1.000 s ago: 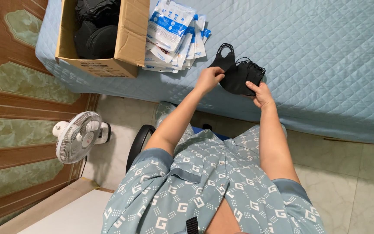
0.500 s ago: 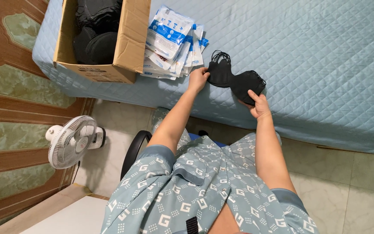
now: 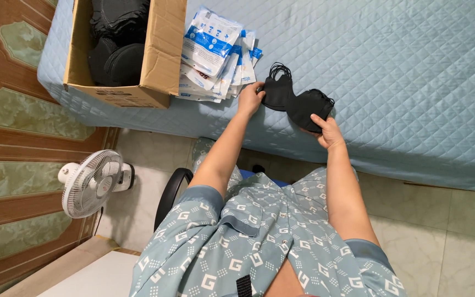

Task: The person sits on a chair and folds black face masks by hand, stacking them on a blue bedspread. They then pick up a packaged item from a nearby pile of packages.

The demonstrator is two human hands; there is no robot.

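Observation:
A stack of black face masks (image 3: 298, 102) with thin ear loops lies on the light blue quilted bed (image 3: 402, 71) near its front edge. My left hand (image 3: 250, 98) grips the stack's left end, close to a fanned pile of white and blue sealed packets (image 3: 215, 55). My right hand (image 3: 328, 132) holds the stack's right end from below, thumb on top. Both arms reach forward from my patterned blue shirt.
An open cardboard box (image 3: 158, 60) with more black masks inside stands on the bed at the left. A small white fan (image 3: 92, 183) sits on the tiled floor beside a wooden panelled wall (image 3: 12, 137). A dark chair edge (image 3: 169, 195) shows below my left arm.
Both hands and the black masks have shifted left, toward the packet pile, and the masks now rest lower on the bed.

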